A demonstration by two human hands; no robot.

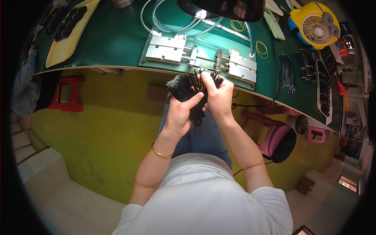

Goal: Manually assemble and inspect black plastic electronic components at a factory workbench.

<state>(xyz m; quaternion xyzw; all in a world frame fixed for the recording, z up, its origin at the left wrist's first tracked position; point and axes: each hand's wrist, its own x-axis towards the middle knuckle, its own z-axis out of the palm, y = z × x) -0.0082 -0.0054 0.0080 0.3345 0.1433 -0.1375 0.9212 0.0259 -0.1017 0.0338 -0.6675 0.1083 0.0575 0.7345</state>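
Note:
A thick bundle of thin black wires (181, 87) with pale tips is held above my lap, just in front of the table edge. My left hand (181, 113) is closed round it from below, thumb lying across the wires. With fingers and thumb pinched together, my right hand (220, 94) grips wires at the bundle's right side; how many is hidden. Just beyond my hands sits a pneumatic fixture with a left metal cylinder block (165, 49) and a right metal cylinder block (242, 66), their small jaws facing each other under bright light.
A dark lamp (231, 8) overhangs the green table (113, 39). Clear air hoses (156, 17) loop behind the fixture. To the right lie another wire bundle (287, 72) and a yellow fan (315, 27); at left, a yellow tray (58, 55). Pink stool (270, 137) and red stool (66, 94) stand below.

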